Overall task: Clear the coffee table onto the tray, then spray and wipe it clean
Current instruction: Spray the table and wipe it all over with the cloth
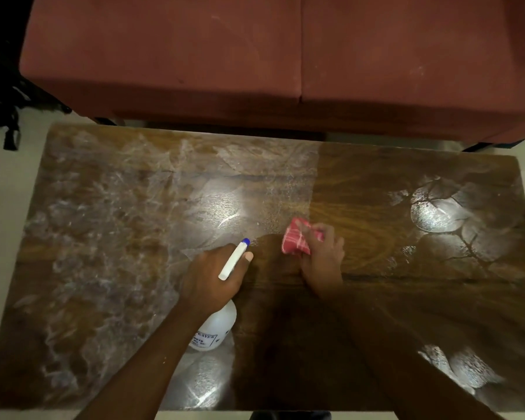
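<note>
While left hand (212, 274) gripped spray bottle (217, 325) over wet coffee table (109, 237), observed right hand (323, 256) pinching pink cloth (294, 239), pressed on wood.

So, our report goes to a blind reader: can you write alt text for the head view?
Seen from above, a person's left hand holds a white spray bottle while the right hand presses a pink cloth on a wet, streaky wooden table. A red sofa stands behind it.
</note>
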